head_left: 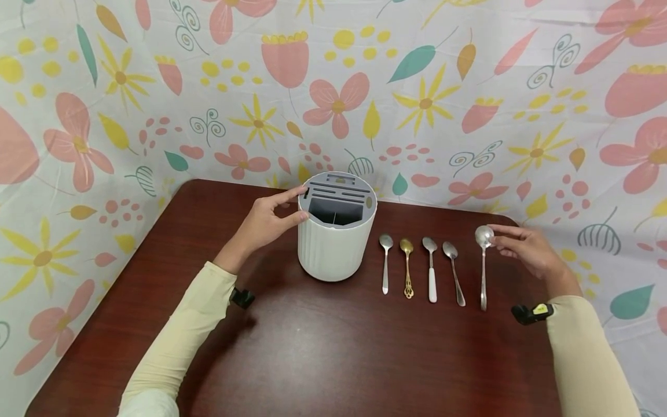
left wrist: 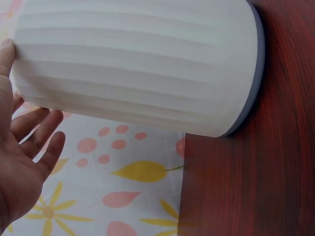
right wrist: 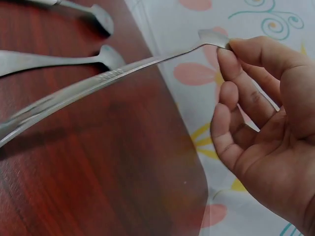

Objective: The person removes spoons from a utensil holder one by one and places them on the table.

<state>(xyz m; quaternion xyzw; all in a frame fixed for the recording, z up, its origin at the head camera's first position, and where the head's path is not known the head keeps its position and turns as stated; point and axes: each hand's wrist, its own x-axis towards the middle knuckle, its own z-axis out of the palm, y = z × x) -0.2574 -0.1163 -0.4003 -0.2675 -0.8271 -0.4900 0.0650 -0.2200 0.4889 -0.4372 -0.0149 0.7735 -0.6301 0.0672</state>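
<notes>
A white ribbed utensil holder (head_left: 333,249) with a grey slotted top stands upright on the table. My left hand (head_left: 268,219) touches its left rim with extended index finger and thumb; in the left wrist view, the other fingers of this hand (left wrist: 29,152) are loosely spread by the ribbed wall. At the right, my right hand (head_left: 528,252) pinches a long silver spoon (head_left: 483,272) by the edge of its bowl. The right wrist view shows this spoon (right wrist: 98,83) tilted with its bowl raised, thumb and index finger meeting at the bowl's tip.
Between holder and right hand lie a small silver spoon (head_left: 385,260), a gold spoon (head_left: 407,266), a white-handled spoon (head_left: 431,269) and another silver spoon (head_left: 454,272) in a row. A flower-patterned cloth (head_left: 427,145) hangs behind the dark red wooden table (head_left: 333,359).
</notes>
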